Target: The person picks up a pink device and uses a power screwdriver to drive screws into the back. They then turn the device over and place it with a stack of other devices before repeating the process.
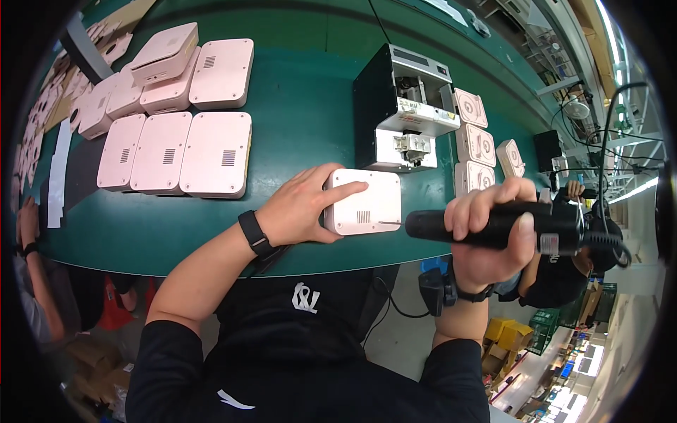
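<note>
Centrally, my left hand presses flat, fingers spread, on the white casing; my right hand grips the electric screwdriver, bit at its edge; finished-looking casings upper left.

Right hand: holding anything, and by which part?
Right hand grips the black electric screwdriver around its body; its bit touches the white case.

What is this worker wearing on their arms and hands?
Both hands, left hand and right hand, are bare, no gloves. Short black sleeves end near the elbows. A black wristband circles the left wrist, and a black strap circles the right wrist.
</note>
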A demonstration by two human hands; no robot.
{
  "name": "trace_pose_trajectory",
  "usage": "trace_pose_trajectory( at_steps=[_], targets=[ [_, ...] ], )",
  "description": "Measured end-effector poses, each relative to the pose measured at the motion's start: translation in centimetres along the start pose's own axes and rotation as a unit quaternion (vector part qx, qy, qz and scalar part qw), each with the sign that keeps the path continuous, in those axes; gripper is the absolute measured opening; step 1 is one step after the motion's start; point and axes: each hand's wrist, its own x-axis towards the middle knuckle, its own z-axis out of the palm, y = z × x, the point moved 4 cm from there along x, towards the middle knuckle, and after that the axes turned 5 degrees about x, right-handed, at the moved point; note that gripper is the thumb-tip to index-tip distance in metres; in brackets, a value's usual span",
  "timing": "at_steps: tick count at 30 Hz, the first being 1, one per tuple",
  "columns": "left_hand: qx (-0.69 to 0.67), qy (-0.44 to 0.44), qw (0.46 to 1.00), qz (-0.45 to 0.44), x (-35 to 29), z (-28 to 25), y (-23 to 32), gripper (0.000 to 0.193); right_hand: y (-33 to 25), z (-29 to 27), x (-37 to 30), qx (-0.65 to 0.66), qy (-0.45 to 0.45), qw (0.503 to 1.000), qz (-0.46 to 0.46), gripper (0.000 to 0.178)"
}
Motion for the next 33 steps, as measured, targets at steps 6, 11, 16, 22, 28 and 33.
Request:
trace_pose_trajectory(
  at_steps=[6, 11, 16, 22, 28, 33],
  targets=[
    [0.005, 0.001, 1.0, -0.005, -0.2, 0.2, 0.0, 0.088, 0.1, 0.8, -1.3, -0.017, -0.004, 1.0, 0.021, 0.044],
    [0.008, -0.002, 1.0, -0.009, -0.1, 0.5, 0.0, 0.087, 1.9, 0.4, -1.9, -0.057, -0.004, 0.998, 0.002, 0.04],
    [0.012, -0.003, 1.0, -0.014, -0.1, 0.8, 0.0, 0.089, 2.6, 0.6, -2.4, -0.062, -0.002, 0.998, 0.001, 0.04],
    [0.019, -0.007, 1.0, -0.012, 0.1, 0.4, 0.0, 0.089, 2.6, 0.9, -2.3, -0.074, -0.007, 0.997, -0.015, 0.04],
    [0.021, -0.003, 1.0, -0.008, 0.2, 0.1, 0.6, 0.088, -0.2, -0.9, 1.9, -0.001, 0.02, 0.995, -0.093, 0.032],
    [0.02, 0.001, 1.0, -0.003, -0.2, 0.0, 0.7, 0.087, 0.0, -2.2, 6.8, -0.085, 0.09, 0.986, -0.115, 0.024]
  ],
)
